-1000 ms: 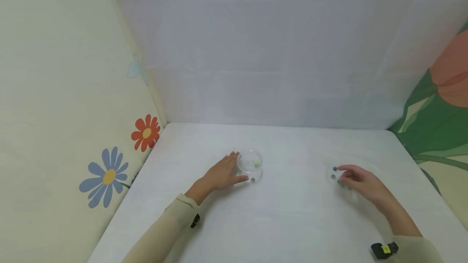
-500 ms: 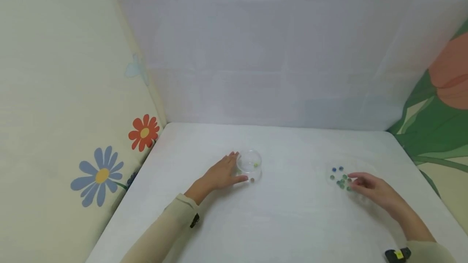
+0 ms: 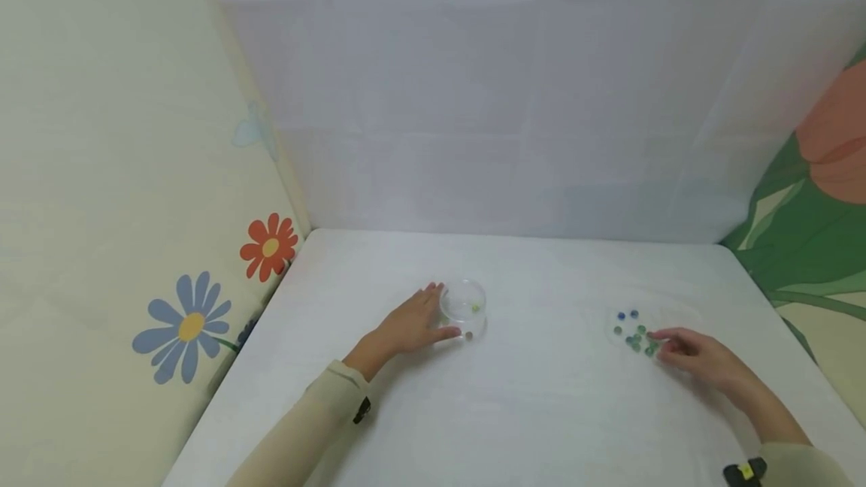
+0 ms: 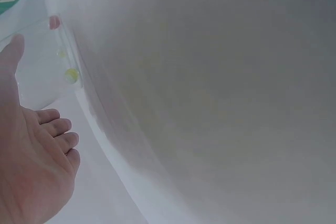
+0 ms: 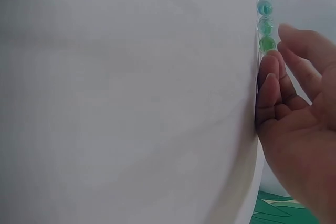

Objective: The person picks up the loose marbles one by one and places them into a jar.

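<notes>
A small clear round dish (image 3: pixel 464 296) stands mid-table with a yellow-green bead (image 3: pixel 476 308) inside and another bead (image 3: pixel 468 334) at its front wall. My left hand (image 3: pixel 426 316) lies flat against the dish's left side, fingers straight, thumb along its front. The left wrist view shows that hand (image 4: pixel 31 156) beside the dish wall (image 4: pixel 67 51) and a yellow bead (image 4: pixel 71 75). To the right lies a cluster of several green and blue beads (image 3: pixel 634 333). My right hand (image 3: pixel 666 343) rests at the cluster's right edge, fingers loosely curled, fingertips (image 5: pixel 270 72) beside a green bead (image 5: pixel 266 43).
The white table (image 3: pixel 541 412) is walled by a grey back panel (image 3: pixel 507 134), a flowered panel (image 3: pixel 196 322) on the left and a green and orange one (image 3: pixel 812 246) on the right. Black wrist devices (image 3: pixel 361 409) sit at both cuffs.
My right hand has slid right and toward me off the beads, uncovering the cluster. The left hand and the dish have stayed put.
</notes>
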